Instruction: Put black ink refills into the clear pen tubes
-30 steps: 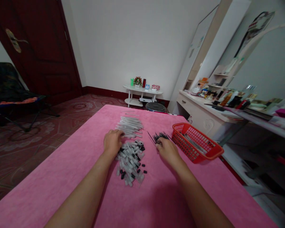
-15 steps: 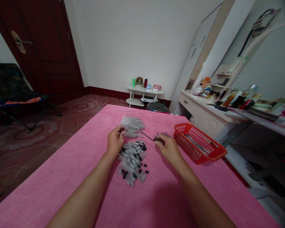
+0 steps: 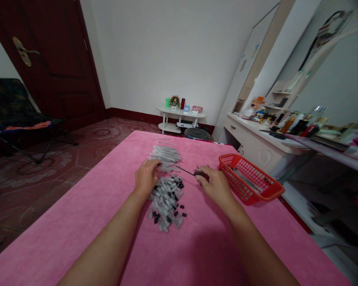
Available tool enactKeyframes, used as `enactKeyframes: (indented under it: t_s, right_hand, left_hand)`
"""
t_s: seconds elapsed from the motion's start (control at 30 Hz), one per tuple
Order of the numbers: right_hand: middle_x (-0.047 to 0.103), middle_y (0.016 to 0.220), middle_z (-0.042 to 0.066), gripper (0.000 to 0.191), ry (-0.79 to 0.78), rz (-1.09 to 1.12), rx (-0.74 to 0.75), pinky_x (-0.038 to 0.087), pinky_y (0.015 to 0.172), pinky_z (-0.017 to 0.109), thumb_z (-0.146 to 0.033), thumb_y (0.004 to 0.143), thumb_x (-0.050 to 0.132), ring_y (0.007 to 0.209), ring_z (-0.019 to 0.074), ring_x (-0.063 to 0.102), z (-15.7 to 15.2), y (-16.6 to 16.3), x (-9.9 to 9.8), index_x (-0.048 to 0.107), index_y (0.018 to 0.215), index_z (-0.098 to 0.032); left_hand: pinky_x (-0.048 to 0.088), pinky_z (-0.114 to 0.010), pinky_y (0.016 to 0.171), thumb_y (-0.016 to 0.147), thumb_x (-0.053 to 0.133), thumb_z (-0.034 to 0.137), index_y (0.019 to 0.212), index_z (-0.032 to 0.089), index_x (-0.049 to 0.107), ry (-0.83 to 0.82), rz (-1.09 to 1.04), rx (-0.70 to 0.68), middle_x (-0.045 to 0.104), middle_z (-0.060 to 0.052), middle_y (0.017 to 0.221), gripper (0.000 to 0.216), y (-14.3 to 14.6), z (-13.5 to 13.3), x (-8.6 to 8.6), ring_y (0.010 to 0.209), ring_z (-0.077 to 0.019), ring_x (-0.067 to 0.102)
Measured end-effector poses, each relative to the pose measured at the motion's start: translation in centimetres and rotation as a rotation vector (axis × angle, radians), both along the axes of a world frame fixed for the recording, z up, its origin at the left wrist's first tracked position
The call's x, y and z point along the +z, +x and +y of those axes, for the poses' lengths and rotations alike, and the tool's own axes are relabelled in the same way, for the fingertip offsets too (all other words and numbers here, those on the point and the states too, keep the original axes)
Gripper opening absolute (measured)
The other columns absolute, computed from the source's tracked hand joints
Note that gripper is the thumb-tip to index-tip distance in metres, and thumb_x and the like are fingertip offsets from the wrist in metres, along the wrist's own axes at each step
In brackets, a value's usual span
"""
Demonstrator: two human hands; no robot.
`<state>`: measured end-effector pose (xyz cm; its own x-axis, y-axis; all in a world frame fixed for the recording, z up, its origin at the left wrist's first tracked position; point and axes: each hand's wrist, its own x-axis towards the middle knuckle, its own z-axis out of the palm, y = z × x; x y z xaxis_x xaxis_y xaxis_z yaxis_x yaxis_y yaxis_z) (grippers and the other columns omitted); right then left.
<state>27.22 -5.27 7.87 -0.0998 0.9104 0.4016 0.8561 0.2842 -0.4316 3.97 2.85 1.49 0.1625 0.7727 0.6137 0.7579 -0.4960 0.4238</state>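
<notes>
My left hand (image 3: 146,177) is curled at the near end of a stack of clear plastic tubes (image 3: 166,154), its fingertips pinched on one of them. My right hand (image 3: 215,183) is closed on a thin black rod (image 3: 185,171) that points left toward the tubes, just above a small bunch of black rods (image 3: 201,170). Between my hands lies a heap of short clear caps and black plugs (image 3: 166,201) on the pink tablecloth (image 3: 77,222).
A red plastic basket (image 3: 248,183) with several finished pieces stands right of my right hand. Beyond the table are a white dresser (image 3: 256,147) crowded with bottles, a small white side table (image 3: 180,118), a dark door (image 3: 56,59) and a folding chair (image 3: 14,115).
My right hand lifted one black rod out of the bunch and turned its tip toward the tubes. My left hand shifted slightly up onto the tube stack's end.
</notes>
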Motion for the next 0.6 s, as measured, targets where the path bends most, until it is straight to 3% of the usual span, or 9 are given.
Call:
enactKeyframes:
  t_s: [0.2, 0.37, 0.5, 0.6]
  right_hand:
    - [0.071, 0.093, 0.004, 0.022, -0.001, -0.168, -0.085, 0.041, 0.074, 0.025, -0.019, 0.081, 0.051, 0.086, 0.0186, 0.063, -0.4, 0.4, 0.6, 0.07, 0.092, -0.022]
    - [0.07, 0.094, 0.005, 0.021, -0.042, -0.262, -0.102, 0.041, 0.073, 0.025, -0.018, 0.081, 0.053, 0.088, 0.0192, 0.062, -0.7, 0.6, 1.4, 0.071, 0.09, -0.023]
    - [0.07, 0.09, 0.005, 0.019, -0.042, -0.229, -0.041, 0.041, 0.075, 0.026, -0.016, 0.08, 0.053, 0.087, 0.0189, 0.061, -0.7, 0.2, 1.2, 0.071, 0.086, -0.022]
    - [0.068, 0.092, 0.007, 0.014, 0.094, -0.078, -0.037, 0.041, 0.079, 0.028, -0.022, 0.08, 0.057, 0.088, 0.0196, 0.06, -0.7, -0.7, 0.9, 0.068, 0.089, -0.02]
  left_hand:
    - [0.044, -0.033, 0.078, 0.078, 0.05, 0.012, 0.095, 0.024, 0.065, -0.003, 0.166, -0.037, 0.066, -0.005, 0.092, 0.026, 0.0, -0.1, 0.3, 0.094, -0.0232, 0.051]
    - [0.043, -0.035, 0.081, 0.077, 0.051, 0.01, 0.094, 0.024, 0.067, -0.004, 0.202, -0.151, 0.066, -0.005, 0.093, 0.026, 0.3, 0.3, -0.1, 0.092, -0.0226, 0.051]
    - [0.043, -0.034, 0.081, 0.078, 0.05, 0.01, 0.092, 0.023, 0.067, -0.015, 0.156, -0.248, 0.066, -0.005, 0.092, 0.025, 0.9, 0.0, -0.4, 0.092, -0.0218, 0.053]
    - [0.044, -0.032, 0.082, 0.078, 0.048, 0.01, 0.091, 0.021, 0.067, -0.035, 0.055, -0.249, 0.066, -0.005, 0.09, 0.025, 1.2, 0.0, -0.8, 0.092, -0.0206, 0.055]
